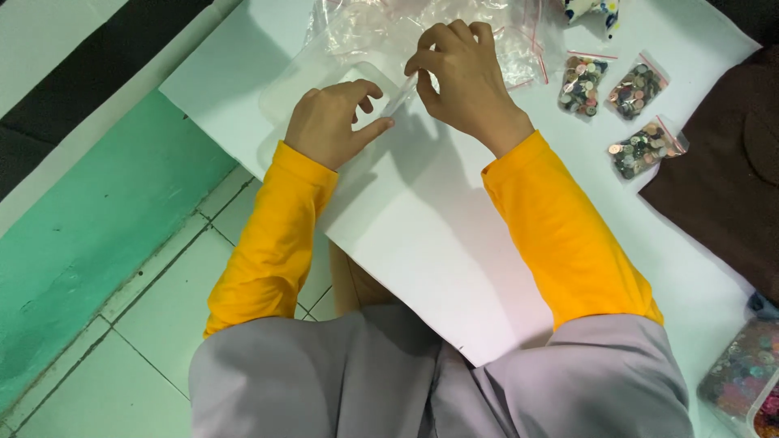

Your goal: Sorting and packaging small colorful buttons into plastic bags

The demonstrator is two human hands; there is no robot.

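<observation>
Both hands pinch a small clear plastic bag (399,101) over the white table (422,235): left hand (329,123) near, right hand (458,73) farther. Three button-filled bags (625,109) lie right.

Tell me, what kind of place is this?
Probably a home or small workshop craft table: small bags of buttons lie on a white sheet, and both hands work on a clear plastic bag over a tiled floor.

White table (422,243), pale floor tiles (122,341), green wall (89,219)
</observation>
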